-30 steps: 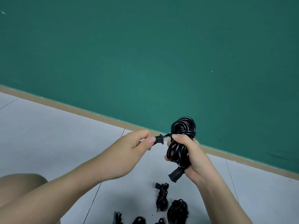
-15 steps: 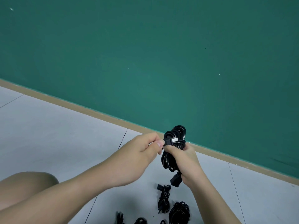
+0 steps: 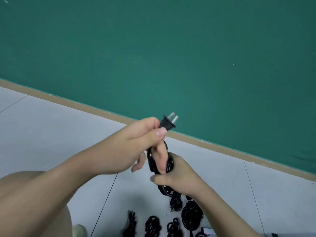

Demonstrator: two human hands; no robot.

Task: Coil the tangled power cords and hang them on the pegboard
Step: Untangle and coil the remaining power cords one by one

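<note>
A black two-pin plug sticks up from my left hand, which pinches it between thumb and fingers, prongs pointing up and right. Its cord runs down into a black coiled bundle, partly hidden behind my left fingers. Just below, my right hand grips the lower part of that bundle. Several other coiled black cords lie on the floor beneath my hands. No pegboard is in view.
A pale tiled floor meets a green wall along a tan skirting board. My knee shows at the lower left, with a shoe near the bottom edge.
My left hand has pulled the plug up and out from the bundle, so the prongs stand above it. My right hand has lowered the bundle and gripped it further down.
</note>
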